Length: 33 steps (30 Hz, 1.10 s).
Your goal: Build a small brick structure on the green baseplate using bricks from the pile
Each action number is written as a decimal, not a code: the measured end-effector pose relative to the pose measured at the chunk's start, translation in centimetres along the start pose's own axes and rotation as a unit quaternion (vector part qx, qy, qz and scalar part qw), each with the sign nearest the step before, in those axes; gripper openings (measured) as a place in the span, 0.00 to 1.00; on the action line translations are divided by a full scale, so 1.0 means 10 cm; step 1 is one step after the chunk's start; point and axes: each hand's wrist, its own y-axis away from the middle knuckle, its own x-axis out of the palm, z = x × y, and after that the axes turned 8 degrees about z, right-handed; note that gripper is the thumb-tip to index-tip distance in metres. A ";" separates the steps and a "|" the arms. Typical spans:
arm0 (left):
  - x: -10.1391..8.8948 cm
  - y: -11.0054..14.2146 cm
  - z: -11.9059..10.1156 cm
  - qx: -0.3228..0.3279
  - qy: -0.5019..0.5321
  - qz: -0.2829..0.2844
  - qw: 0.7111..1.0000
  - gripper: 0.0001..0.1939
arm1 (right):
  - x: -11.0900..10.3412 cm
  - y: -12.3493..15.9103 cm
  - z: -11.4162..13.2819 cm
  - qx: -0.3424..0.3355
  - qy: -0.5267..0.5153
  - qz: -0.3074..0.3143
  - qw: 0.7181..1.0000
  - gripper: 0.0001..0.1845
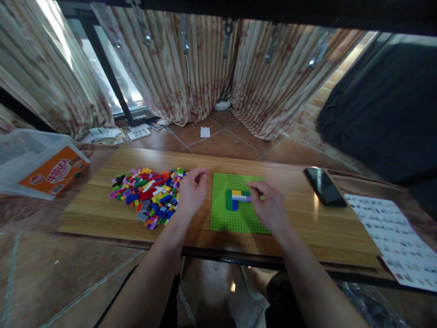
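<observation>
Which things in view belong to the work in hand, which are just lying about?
In use:
left hand
right hand
baseplate
bricks on it
brick pile

Lying about, apparently:
phone
tub
printed sheet (possibly related; print unreadable)
floor papers

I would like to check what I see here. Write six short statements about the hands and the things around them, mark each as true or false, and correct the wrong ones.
1. The right hand is over the green baseplate. True.
2. The brick pile lies right of the baseplate. False: it lies left of it.
3. The phone lies right of the baseplate. True.
4. The left hand holds the phone. False: it is next to the brick pile.
5. The box has an orange label. True.
6. The printed sheet lies left of the phone. False: it lies to the phone's right.
</observation>
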 end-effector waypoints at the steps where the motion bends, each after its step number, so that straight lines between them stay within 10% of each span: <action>1: -0.03 -0.01 0.02 -0.008 0.014 -0.012 1.000 0.11 | 0.04 0.02 0.09 -0.018 -0.020 0.003 1.000 0.12; 13: -0.20 -0.03 0.04 -0.043 0.101 -0.048 0.993 0.09 | 0.78 0.52 0.85 -0.252 0.043 0.239 0.937 0.12; 23: -0.53 -0.09 -0.04 -0.105 0.287 -0.170 0.937 0.07 | 0.75 0.27 0.78 -0.052 0.001 0.197 0.979 0.13; 33: -0.59 -0.06 -0.08 -0.154 0.327 -0.160 0.919 0.08 | 0.92 0.14 0.77 -0.058 0.004 0.170 0.984 0.12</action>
